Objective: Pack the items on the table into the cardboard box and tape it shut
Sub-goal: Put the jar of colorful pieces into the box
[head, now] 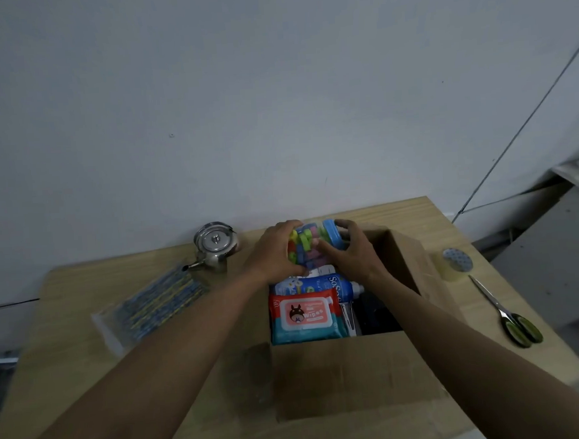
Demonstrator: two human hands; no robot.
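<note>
Wooden table [62, 352], grey wall [273, 84], gripped jar [312, 248]

Wipes [306, 316], bottle [322, 282] fill box [341, 375] left side; deeper gap at right.

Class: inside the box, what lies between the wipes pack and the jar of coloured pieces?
A blue bottle lying on its side, shown in the head view.

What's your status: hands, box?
Left hand and right hand grip jar at box far end. Wipes, bottle inside. Kettle, packet on table, unpacked. Nothing blocking.
</note>
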